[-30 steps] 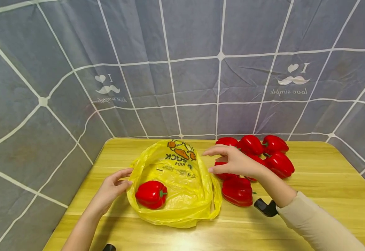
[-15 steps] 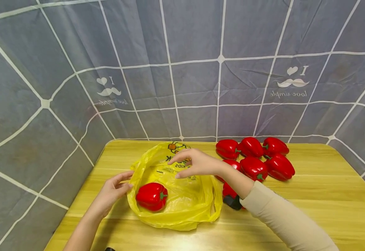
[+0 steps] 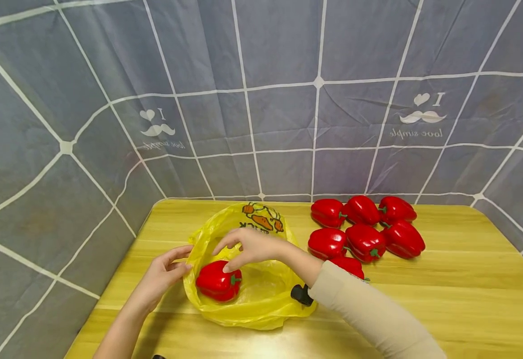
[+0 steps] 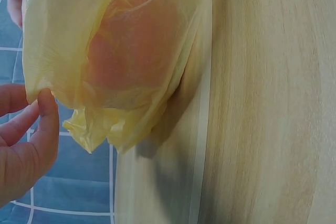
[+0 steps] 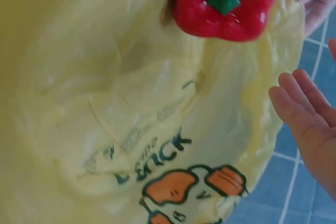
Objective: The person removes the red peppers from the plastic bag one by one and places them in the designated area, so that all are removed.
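A yellow plastic bag with a printed duck lies with its mouth wide, one red bell pepper inside. My left hand pinches the bag's left edge between thumb and finger; in the left wrist view that hand holds the thin film, and the pepper shows faintly through it. Above the bag's mouth hovers my right hand, fingers spread and loosely bent, over the pepper. In the right wrist view, the right hand holds nothing and is apart from the pepper and its green stem.
Several more red bell peppers lie in a cluster right of the bag on the wooden table. A grey curtain with white lines stands behind the table. A black device sits at my right wrist.
My right hand has moved left from beside the pepper cluster, over the bag, to above the pepper inside it. My left hand keeps its hold on the bag's edge.
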